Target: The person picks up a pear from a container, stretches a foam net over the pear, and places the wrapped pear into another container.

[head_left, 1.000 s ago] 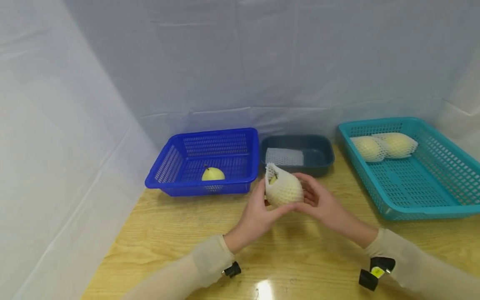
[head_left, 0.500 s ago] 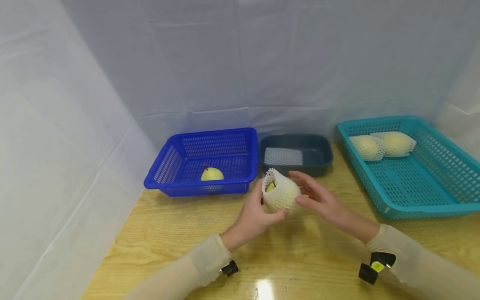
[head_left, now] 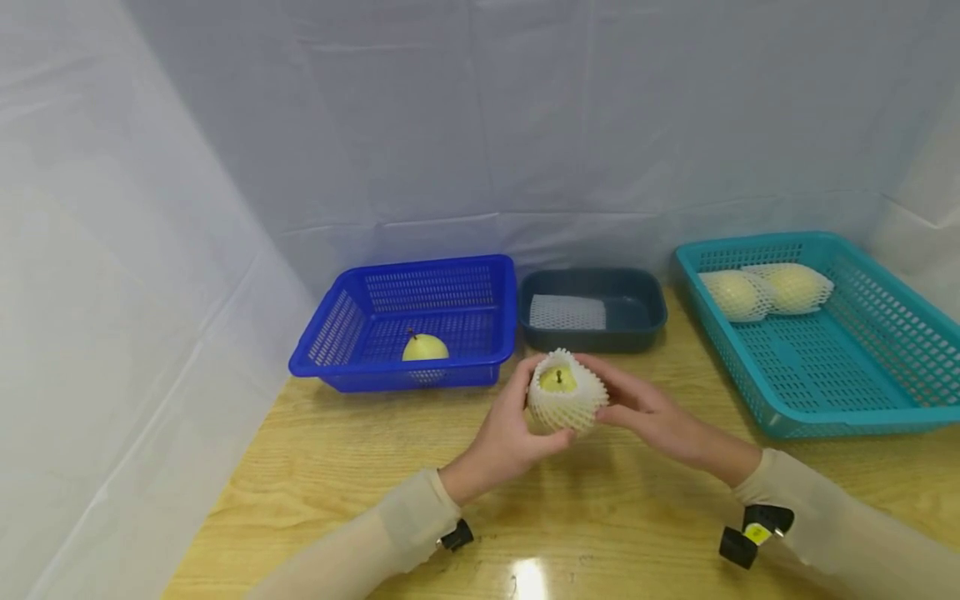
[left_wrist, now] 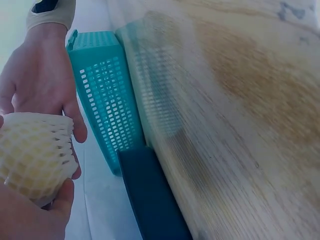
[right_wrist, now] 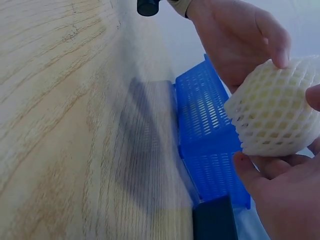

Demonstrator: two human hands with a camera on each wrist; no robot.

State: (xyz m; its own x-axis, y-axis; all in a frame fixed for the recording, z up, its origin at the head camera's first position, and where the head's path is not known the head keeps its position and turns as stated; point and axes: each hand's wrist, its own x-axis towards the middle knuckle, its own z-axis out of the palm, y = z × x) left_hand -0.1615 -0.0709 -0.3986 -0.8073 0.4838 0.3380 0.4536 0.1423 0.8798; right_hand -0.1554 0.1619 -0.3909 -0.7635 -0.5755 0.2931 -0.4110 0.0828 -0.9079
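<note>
A pale yellow pear (head_left: 558, 380) sits inside a white foam net sleeve (head_left: 567, 410), its stem showing through the open end, which faces up toward the head camera. My left hand (head_left: 504, 433) grips the sleeved pear from the left, thumb across its front. On the right side my right hand (head_left: 651, 415) holds it too, thumb against the net and the other fingers behind, partly hidden. Both wrist views show the net sleeve (right_wrist: 280, 107) stretched over the fruit between the two hands, held above the wooden table (head_left: 337, 483).
A blue basket (head_left: 405, 379) with one bare pear (head_left: 425, 347) stands at the left. Behind the hands is a dark teal tray (head_left: 633, 300) holding flat foam netting (head_left: 567, 312). To the right, a turquoise basket (head_left: 840, 358) contains two net-sleeved pears (head_left: 793, 288).
The sleeved pear has turned so its open end, earlier facing left, now faces the head camera. The right hand loosened its hold, then closed around the pear's side again.
</note>
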